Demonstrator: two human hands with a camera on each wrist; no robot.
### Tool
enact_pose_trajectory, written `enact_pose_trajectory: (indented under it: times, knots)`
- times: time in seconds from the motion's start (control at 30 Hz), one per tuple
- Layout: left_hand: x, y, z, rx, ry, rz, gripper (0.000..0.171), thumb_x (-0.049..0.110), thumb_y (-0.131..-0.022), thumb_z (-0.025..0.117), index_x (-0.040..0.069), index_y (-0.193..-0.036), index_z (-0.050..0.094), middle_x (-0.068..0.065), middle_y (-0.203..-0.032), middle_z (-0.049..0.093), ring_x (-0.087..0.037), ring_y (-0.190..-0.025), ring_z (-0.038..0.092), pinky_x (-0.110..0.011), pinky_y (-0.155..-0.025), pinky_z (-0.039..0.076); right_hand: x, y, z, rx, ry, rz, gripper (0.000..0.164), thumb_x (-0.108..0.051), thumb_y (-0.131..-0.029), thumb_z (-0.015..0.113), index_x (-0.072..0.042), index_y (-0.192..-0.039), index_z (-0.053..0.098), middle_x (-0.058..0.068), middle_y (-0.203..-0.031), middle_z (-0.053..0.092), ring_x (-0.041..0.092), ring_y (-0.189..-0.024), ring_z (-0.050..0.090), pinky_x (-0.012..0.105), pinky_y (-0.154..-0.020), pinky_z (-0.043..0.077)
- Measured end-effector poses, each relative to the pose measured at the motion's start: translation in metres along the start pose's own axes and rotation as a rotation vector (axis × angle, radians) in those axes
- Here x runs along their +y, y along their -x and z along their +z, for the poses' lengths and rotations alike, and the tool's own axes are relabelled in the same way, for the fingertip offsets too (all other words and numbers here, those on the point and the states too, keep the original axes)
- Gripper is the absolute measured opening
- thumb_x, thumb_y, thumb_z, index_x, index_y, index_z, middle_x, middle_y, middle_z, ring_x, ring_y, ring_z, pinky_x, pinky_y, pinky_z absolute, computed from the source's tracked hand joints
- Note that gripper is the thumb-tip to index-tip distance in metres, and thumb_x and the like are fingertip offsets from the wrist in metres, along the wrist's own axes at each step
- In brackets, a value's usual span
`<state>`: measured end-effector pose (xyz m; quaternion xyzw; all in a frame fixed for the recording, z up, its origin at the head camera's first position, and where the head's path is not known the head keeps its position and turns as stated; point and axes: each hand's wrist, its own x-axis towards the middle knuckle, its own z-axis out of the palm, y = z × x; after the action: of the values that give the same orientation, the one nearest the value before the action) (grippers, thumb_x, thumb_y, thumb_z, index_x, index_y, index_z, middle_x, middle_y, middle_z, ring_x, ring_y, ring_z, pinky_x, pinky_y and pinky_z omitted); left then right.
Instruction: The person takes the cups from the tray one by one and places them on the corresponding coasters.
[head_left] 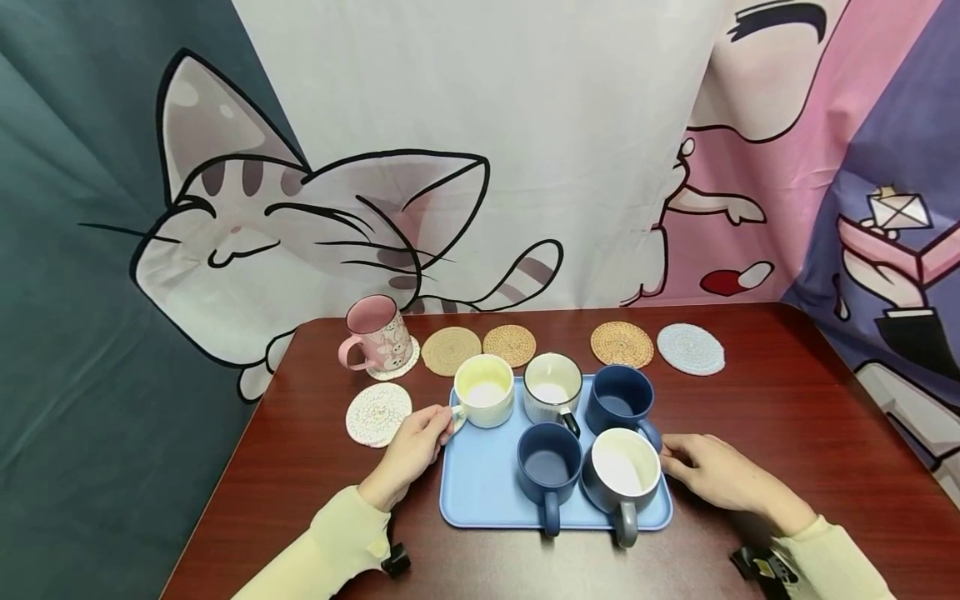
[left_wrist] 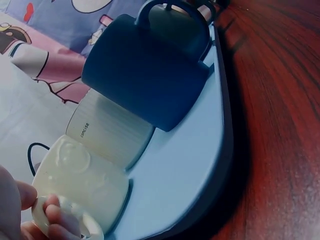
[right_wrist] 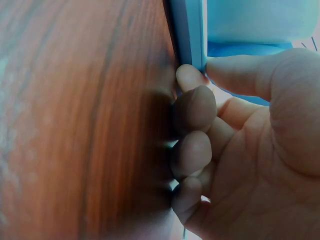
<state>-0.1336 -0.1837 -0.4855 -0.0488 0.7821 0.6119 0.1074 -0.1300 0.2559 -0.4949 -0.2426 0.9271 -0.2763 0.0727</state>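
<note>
My left hand (head_left: 411, 450) pinches the handle of a pale yellow mug (head_left: 486, 408) at the left back of a light blue tray (head_left: 480, 492). In the left wrist view, its fingers curl through the mug handle (left_wrist: 86, 222). On the right, my other hand (head_left: 716, 475) grips the tray's side edge (right_wrist: 192, 30) between thumb and fingers, the other fingers curled by the tabletop. Also on the tray stand a white mug with a black handle (head_left: 552, 387), a navy mug (head_left: 621, 396) behind, another navy mug (head_left: 549, 467) in front, and a grey mug (head_left: 603, 492) with a white inside.
Behind the tray lie tan woven coasters (head_left: 451, 351) and a pale blue coaster (head_left: 691, 348). A pink mug (head_left: 386, 342) sits on a white coaster at the back left, with another white coaster (head_left: 378, 414) nearer. A printed curtain (head_left: 525, 125) hangs behind the table (head_left: 787, 400).
</note>
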Motion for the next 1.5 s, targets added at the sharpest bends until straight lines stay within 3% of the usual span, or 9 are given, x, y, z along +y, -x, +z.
enact_pose_trajectory:
  times: [0.33,0.7,1.03,1.5]
  knots:
    - [-0.002,-0.005,0.002,-0.015,-0.08,0.03,0.049,0.035,-0.111,0.045,0.01,-0.07,0.041,0.004,-0.065,0.034,-0.01,-0.057,0.028,-0.022,-0.054,0.025,0.0,0.001,0.0,-0.005,-0.015,-0.003,0.031,-0.021,-0.101,0.066,-0.028,-0.075,0.05,-0.021,-0.065,0.034,-0.006,-0.061,0.038,0.019,-0.058,0.03]
    - [0.003,-0.006,0.004,-0.011,-0.005,-0.048,0.045,0.032,-0.111,0.045,0.011,-0.071,0.043,0.003,-0.069,0.038,-0.011,-0.059,0.031,-0.02,-0.053,0.03,-0.001,0.0,-0.001,-0.013,-0.01,0.0,0.029,-0.023,-0.102,0.065,-0.027,-0.076,0.051,-0.019,-0.065,0.035,-0.005,-0.062,0.038,0.02,-0.059,0.029]
    - [0.003,-0.007,0.001,-0.005,0.019,-0.035,0.043,0.035,-0.11,0.049,0.012,-0.074,0.046,0.002,-0.071,0.042,-0.013,-0.066,0.04,-0.022,-0.06,0.039,-0.001,0.0,-0.002,-0.015,-0.009,0.005,0.03,-0.022,-0.101,0.066,-0.029,-0.076,0.051,-0.02,-0.065,0.035,-0.005,-0.062,0.039,0.02,-0.06,0.03]
    - [0.015,-0.012,-0.01,0.045,0.043,-0.029,0.043,0.029,-0.111,0.045,0.013,-0.072,0.046,0.003,-0.069,0.042,-0.011,-0.065,0.04,-0.021,-0.059,0.039,-0.001,0.0,-0.001,-0.012,-0.011,0.002,0.029,-0.024,-0.101,0.066,-0.027,-0.076,0.052,-0.019,-0.065,0.035,-0.005,-0.061,0.037,0.019,-0.058,0.029]
